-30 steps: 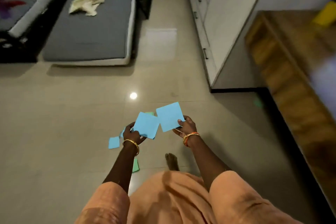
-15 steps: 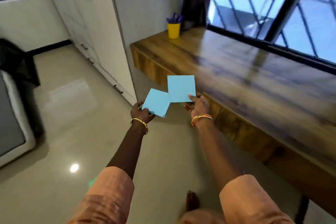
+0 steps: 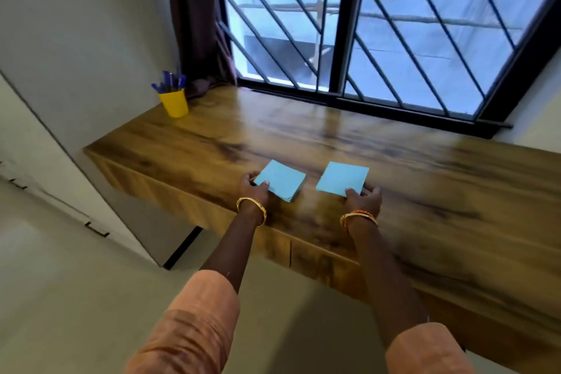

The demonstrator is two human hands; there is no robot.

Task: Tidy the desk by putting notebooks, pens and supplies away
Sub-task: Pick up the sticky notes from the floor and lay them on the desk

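Observation:
Two light blue square papers lie low over the wooden desk [image 3: 303, 136] near its front edge. My left hand [image 3: 253, 190] pinches the near corner of the left blue paper [image 3: 280, 180], which looks like a small stack. My right hand [image 3: 362, 199] pinches the near edge of the right blue paper [image 3: 343, 177]. The two papers sit side by side with a gap between them. A yellow cup [image 3: 174, 102] holding several blue pens [image 3: 170, 83] stands at the desk's far left corner.
A barred window [image 3: 364, 24] runs along the back of the desk, with a dark curtain [image 3: 197, 24] bunched at its left. A white wardrobe [image 3: 45, 161] stands left of the desk, over pale floor [image 3: 76, 297]. Cabinet doors [image 3: 318, 261] close the desk's front.
I turned from the floor to the desk. Both hands carried the blue papers forward and apart, down onto the desktop. The loose papers on the floor are out of view.

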